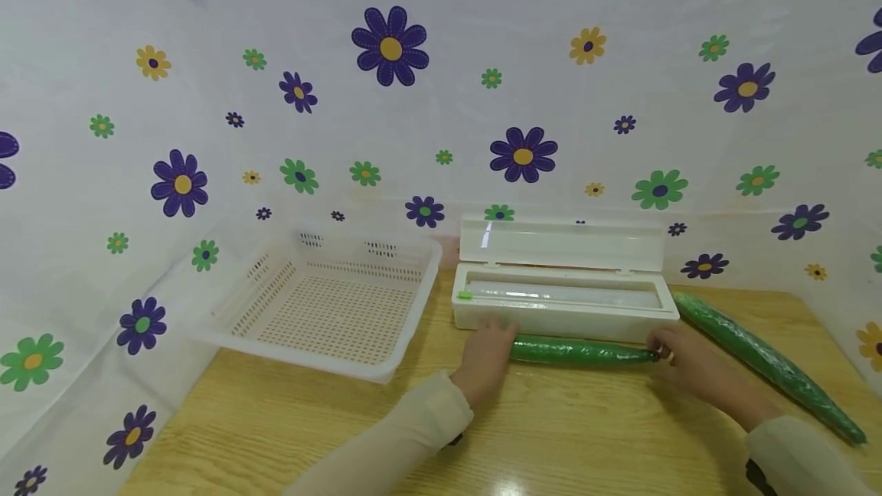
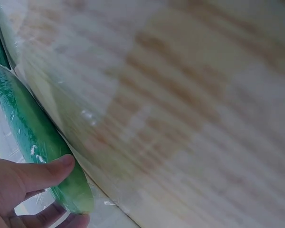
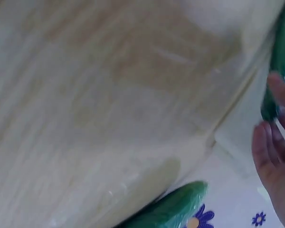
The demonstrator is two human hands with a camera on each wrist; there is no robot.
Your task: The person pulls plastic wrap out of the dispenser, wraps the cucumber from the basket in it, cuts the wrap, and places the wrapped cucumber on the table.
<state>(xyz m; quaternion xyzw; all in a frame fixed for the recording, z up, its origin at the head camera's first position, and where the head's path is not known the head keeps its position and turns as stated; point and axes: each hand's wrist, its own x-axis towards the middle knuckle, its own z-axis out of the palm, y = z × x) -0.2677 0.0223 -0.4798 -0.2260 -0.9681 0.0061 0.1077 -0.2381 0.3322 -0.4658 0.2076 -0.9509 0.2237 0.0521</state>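
A green cucumber [image 1: 586,351], wrapped in shiny clear film, lies crosswise on the table just in front of a white cling film box [image 1: 565,317]. My left hand [image 1: 485,358] grips its left end; in the left wrist view the thumb lies along one side of the cucumber [image 2: 33,128] and the fingers curl round the other. At the darker right tip, my right hand [image 1: 685,362] holds the end between thumb and fingers, seen also by the cucumber [image 3: 282,52] in the right wrist view. The box lid [image 1: 561,243] stands up, with a film roll [image 1: 561,294] inside.
Another film-wrapped cucumber [image 1: 768,362] lies slantwise at the right, beyond my right hand. A white perforated basket [image 1: 416,320] stands on the left of the wooden table [image 1: 551,435]. Behind hangs a white sheet [image 1: 455,37] with printed flowers.
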